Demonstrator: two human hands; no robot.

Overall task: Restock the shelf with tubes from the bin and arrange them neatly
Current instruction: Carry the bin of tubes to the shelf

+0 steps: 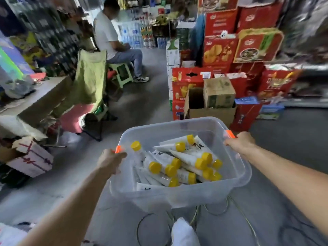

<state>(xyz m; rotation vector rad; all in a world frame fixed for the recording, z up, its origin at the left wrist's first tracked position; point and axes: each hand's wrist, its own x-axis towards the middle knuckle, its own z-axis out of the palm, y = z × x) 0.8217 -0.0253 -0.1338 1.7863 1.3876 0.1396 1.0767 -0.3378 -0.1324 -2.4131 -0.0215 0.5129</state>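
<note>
We carried the clear plastic bin (236, 167) of yellow-capped white tubes (179, 166), left hand (111, 160) and right hand (239, 142) gripping its orange-latched rims.

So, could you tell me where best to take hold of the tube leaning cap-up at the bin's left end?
Pinch the tube just below its yellow cap, from above: it stands cap-up, neck clear, lower body buried among the other tubes.

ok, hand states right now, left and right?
Left hand: grips the left rim of the bin.
Right hand: grips the right rim of the bin.
</note>
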